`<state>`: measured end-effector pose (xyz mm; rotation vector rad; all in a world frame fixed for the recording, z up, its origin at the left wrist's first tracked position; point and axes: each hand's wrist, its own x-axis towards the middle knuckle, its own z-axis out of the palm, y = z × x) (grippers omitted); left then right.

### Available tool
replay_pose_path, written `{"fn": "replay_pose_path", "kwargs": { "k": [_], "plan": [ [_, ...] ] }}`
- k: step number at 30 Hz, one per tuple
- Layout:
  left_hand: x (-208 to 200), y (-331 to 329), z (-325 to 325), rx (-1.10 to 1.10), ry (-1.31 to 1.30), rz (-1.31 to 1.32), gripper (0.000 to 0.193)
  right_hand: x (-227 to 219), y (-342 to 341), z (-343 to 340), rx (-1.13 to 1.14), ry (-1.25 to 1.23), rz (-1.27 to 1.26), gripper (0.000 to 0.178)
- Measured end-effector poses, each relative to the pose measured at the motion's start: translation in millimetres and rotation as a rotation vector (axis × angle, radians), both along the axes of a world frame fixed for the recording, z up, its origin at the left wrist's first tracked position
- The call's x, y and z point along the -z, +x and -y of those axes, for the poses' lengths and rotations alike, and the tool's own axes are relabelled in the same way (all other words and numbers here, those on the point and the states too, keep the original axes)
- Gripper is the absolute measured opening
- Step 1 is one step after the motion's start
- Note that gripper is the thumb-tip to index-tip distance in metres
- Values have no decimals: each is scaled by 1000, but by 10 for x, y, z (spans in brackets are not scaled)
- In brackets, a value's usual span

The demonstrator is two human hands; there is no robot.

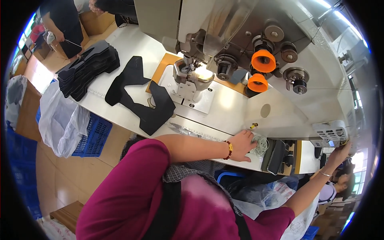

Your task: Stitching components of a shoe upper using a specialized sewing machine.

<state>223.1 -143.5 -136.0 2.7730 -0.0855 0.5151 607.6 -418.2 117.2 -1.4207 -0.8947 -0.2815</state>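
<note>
My left hand [241, 146], with a beaded bracelet at the wrist, rests on the white worktable with its fingers spread. Its fingertips are beside a loose coil of pale cord [261, 145]. My right hand [341, 155] is stretched far right, up against the control box [330, 134] on the sewing machine [320, 100]; its fingers are too hidden to read. A cut black fabric piece [154, 110] lies flat to the left of the needle area [196, 76]. Farther left sits a stack of similar black pieces [89, 68].
Orange thread-tension cones [263, 61] stick out from the machine head. Below the table's left edge stands a blue crate [94, 136] with a white plastic bag [60, 120]. Dark items [276, 156] lie right of the cord. Other people [64, 26] are at the far left and right.
</note>
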Motion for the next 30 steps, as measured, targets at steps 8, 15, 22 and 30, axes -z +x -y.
{"fn": "replay_pose_path", "kwargs": {
  "k": [8, 15, 22, 30],
  "plan": [
    [18, 6, 13, 0, 4, -4, 79, 503, -204, -157, 138, 45, 70, 46],
    [6, -10, 11, -18, 3, -35, 76, 675, -40, -100, 489, -188, 374, 45],
    [27, -38, -12, -25, 1, 4, 76, -236, -730, -608, -198, 288, -494, 63],
    [6, -32, 13, -11, 8, -11, 77, -138, -360, -568, -177, 410, -450, 57]
  ]
}}
